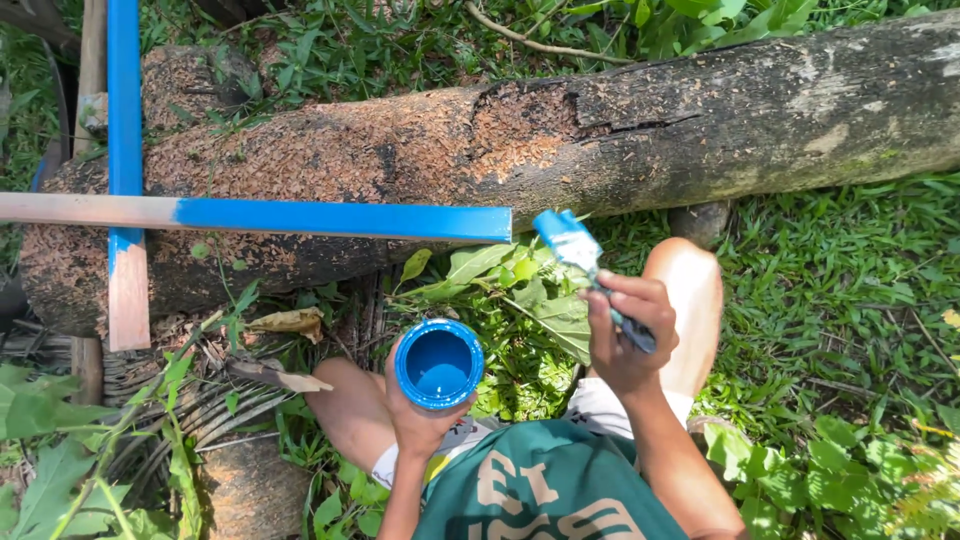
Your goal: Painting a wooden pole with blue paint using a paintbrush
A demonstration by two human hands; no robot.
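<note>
Gripping paintbrush (585,262) handle inside right hand (628,335) fingers (632,292); bristles beyond fingertips.

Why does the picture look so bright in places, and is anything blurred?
Head view: hard sunlight whitens the log and bare knee; deep shade under the log; paintbrush and paint can look sharp; wide-lens bending at the edges.

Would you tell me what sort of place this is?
Probably a garden or rough outdoor plot: grass, leafy weeds and a fallen log strewn with wood chips.
</note>
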